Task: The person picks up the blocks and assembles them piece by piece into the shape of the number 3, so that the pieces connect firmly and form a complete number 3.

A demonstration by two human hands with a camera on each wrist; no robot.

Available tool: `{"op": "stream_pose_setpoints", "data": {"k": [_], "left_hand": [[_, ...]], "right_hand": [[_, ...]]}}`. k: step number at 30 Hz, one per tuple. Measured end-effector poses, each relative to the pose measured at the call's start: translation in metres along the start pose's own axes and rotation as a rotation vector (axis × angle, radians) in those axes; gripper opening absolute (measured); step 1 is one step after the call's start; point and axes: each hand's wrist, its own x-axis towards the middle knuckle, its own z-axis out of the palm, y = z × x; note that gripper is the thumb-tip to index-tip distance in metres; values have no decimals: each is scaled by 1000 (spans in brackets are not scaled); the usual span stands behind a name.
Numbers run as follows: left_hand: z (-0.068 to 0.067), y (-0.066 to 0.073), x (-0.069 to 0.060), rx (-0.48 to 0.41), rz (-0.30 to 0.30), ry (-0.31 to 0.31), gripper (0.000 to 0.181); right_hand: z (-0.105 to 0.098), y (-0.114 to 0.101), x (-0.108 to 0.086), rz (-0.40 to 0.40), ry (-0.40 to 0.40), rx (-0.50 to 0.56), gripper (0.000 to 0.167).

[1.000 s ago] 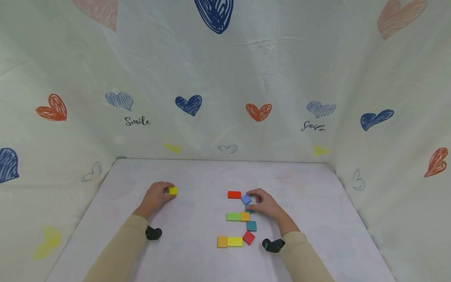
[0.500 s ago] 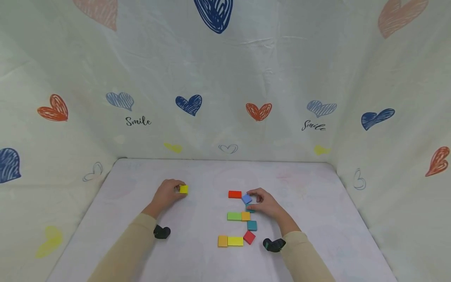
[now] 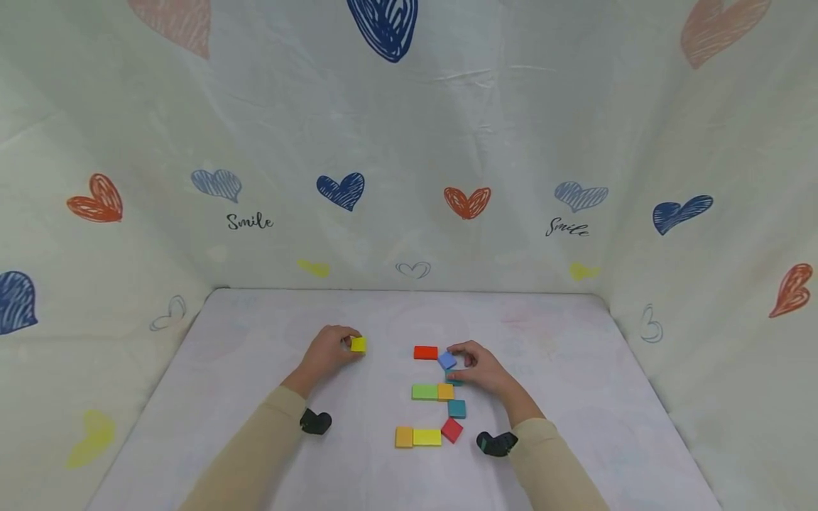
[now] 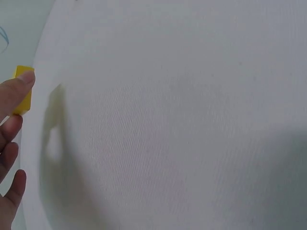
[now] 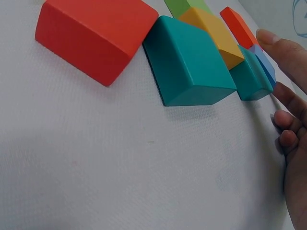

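My left hand (image 3: pixel 327 353) pinches a yellow block (image 3: pixel 358 345) between thumb and fingertips, held above the table in the left wrist view. My right hand (image 3: pixel 484 370) has its thumb and index finger about a tilted blue block (image 3: pixel 446 360), the thumb partly covering a teal block (image 5: pixel 252 79). To their left lies a red block (image 3: pixel 425 353). Below come a green block (image 3: pixel 424 392), an orange block (image 3: pixel 445 392), another teal block (image 3: pixel 456 409) and a turned red block (image 3: pixel 452 430). A long yellow block (image 3: pixel 427 437) and an orange block (image 3: pixel 404 437) form the bottom row.
The blocks stand on a white-covered table (image 3: pixel 358 468), right of its middle. Pale cloth walls (image 3: pixel 409 128) printed with hearts rise behind and at both sides. A dark wrist camera (image 3: pixel 316 422) sits on the left wrist and another dark camera (image 3: pixel 496 444) on the right.
My left hand has moved steadily rightward with the yellow block, closer to the row of blocks. The right hand keeps its place at the blue block, and the blocks there have not moved.
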Motion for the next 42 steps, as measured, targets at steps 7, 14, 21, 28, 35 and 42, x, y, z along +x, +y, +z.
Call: {"op": "stream_pose_setpoints", "data": {"k": [7, 14, 21, 28, 35, 42], "left_hand": [[17, 16, 5, -8, -6, -22, 33], [32, 32, 11, -7, -7, -38, 33], [47, 48, 18, -13, -10, -63, 32], [54, 58, 22, -1, -38, -71, 31], [57, 65, 22, -5, -61, -91, 32], [62, 66, 22, -5, -68, -86, 33]], "right_hand": [[0, 2, 1, -11, 7, 0, 50], [0, 2, 0, -5, 8, 10, 49], [-1, 1, -1, -15, 6, 20, 49], [-2, -1, -1, -6, 12, 19, 48], [0, -4, -1, -1, 10, 19, 47], [0, -3, 0, 5, 16, 22, 47]]}}
